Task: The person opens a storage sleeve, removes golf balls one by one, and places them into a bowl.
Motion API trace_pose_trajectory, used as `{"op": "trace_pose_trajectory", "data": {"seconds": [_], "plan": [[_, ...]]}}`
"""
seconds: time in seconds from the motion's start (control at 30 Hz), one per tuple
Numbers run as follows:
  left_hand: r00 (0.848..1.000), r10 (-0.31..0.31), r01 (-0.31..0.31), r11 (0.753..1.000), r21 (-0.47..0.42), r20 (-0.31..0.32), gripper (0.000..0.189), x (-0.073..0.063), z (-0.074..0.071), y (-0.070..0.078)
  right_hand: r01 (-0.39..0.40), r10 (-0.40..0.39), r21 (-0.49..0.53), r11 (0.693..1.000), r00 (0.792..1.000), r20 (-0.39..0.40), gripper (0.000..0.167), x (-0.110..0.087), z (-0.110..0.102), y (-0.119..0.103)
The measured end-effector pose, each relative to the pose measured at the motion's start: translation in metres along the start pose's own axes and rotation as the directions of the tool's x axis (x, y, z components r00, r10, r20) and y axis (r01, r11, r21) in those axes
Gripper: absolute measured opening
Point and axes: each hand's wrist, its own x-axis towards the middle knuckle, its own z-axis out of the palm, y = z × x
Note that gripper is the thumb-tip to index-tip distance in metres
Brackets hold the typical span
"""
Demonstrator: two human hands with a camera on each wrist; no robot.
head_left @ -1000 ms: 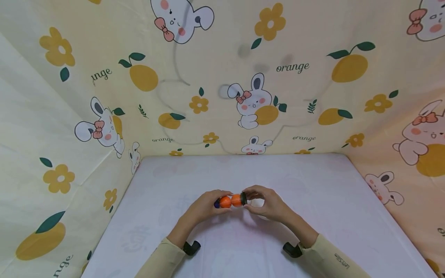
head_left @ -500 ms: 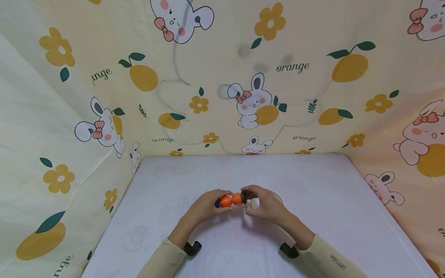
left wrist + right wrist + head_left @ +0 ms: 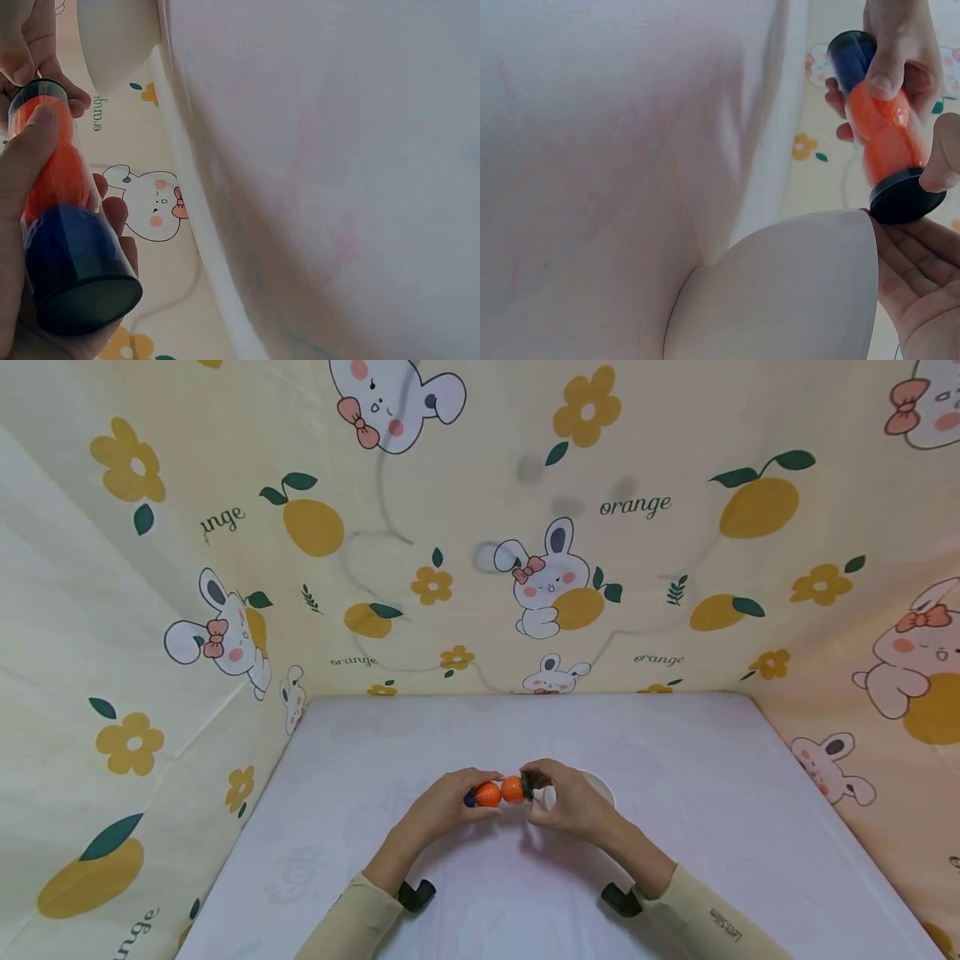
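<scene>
A clear tube (image 3: 501,792) with two orange balls and a blue ball inside lies on its side in midair between both hands. My left hand (image 3: 438,806) grips it round the blue-ball end, thumb along the side; the black end cap (image 3: 88,304) there shows in the left wrist view. With thumb and fingers, my right hand (image 3: 573,802) pinches the black lid (image 3: 907,196) at the orange-ball end. The lid sits against the tube's end in the right wrist view.
A white bowl (image 3: 780,285) stands on the table just behind the right hand, which partly hides it in the head view. The table has a white cloth (image 3: 360,735); patterned cloth walls (image 3: 465,527) rise at the back and sides.
My right hand has turned and shifted slightly left at the lid, uncovering more of the white bowl behind it. The left hand has stayed nearly still on the tube.
</scene>
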Motion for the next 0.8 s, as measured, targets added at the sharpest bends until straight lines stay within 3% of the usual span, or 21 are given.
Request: {"op": "trace_pose_trajectory", "data": {"seconds": [0.2,0.43,0.8], "plan": [[1.0,-0.026,0.026,1.0,-0.003,0.007,0.055,-0.001,-0.002,-0.001,-0.005,-0.003,0.129,0.992,0.998,0.058,0.047,0.0,-0.007,0.004],[0.999,-0.039,0.039,0.998,-0.05,0.01,0.054,-0.001,-0.005,0.0,-0.05,0.026,0.29,0.956,0.996,0.084,0.051,0.004,-0.009,0.02],[0.997,0.017,-0.013,0.999,-0.046,0.074,0.051,0.002,-0.006,0.002,-0.003,-0.088,0.439,0.899,0.978,0.188,0.049,0.014,-0.01,0.036]]}}
